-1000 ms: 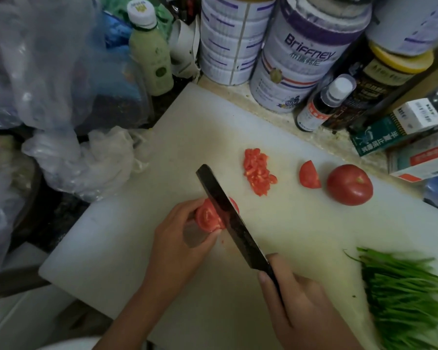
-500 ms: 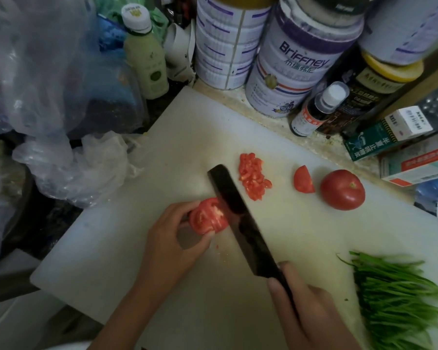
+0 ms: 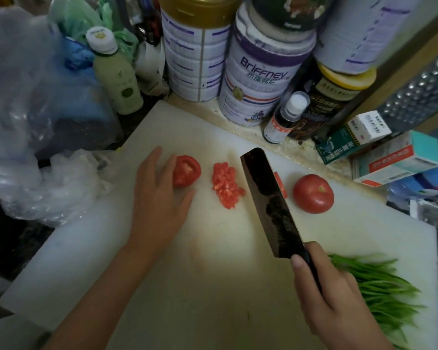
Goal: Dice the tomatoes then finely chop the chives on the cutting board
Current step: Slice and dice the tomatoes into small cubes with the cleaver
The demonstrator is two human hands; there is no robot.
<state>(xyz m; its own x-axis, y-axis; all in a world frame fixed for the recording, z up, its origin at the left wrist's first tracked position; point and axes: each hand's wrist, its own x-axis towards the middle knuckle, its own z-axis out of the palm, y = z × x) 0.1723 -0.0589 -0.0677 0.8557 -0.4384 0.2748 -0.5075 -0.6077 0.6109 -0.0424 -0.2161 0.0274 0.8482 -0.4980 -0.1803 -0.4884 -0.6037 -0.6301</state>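
A white cutting board (image 3: 213, 286) fills the middle of the view. My left hand (image 3: 159, 198) lies flat on it with fingers spread, its fingertips against a cut tomato piece (image 3: 187, 170). A small heap of diced tomato (image 3: 225, 184) sits just right of that piece. My right hand (image 3: 331, 296) grips the handle of a dark cleaver (image 3: 271, 203), whose blade is lifted above the board and partly hides a tomato wedge (image 3: 280, 185). A whole tomato (image 3: 313, 193) rests further right. A bunch of green chives (image 3: 382, 291) lies at the board's right end.
Large tins (image 3: 261, 79), a small white-capped bottle (image 3: 286, 117) and a yellow-lidded jar (image 3: 339, 97) crowd the board's far edge. A pale green bottle (image 3: 116, 79) and plastic bags (image 3: 48, 188) stand at the left. Boxes (image 3: 395, 160) and a metal grater (image 3: 420, 94) are on the right.
My left hand has moved the cut tomato piece away to the left of the diced heap and opened flat. The cleaver has lifted and swung right, over the wedge.
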